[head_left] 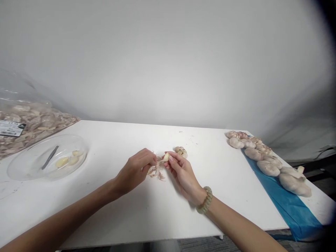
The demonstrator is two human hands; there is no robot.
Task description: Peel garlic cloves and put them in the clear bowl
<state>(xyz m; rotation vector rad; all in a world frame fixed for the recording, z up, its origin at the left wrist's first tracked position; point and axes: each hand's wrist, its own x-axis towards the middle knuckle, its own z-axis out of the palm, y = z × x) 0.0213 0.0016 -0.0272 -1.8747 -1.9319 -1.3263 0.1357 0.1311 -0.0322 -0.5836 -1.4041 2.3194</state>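
Between the thumb and fingers of my right hand [181,169] is a pale, peeled-looking garlic clove [166,157]. My left hand [139,166] is closed in a pinch just left of the clove, with papery garlic skin [159,159] at its fingertips. Loose garlic skins [156,172] lie on the white table below both hands. Right behind my right hand's fingers sits a partly broken garlic bulb [181,151].
At the left, a clear plastic bowl [85,159] holds peeled cloves [63,161] and a dark, narrow tool [50,157]. Behind it is a bag of garlic skins [39,120]. Several garlic bulbs [267,167] line a blue plastic sheet [285,203] at the right.
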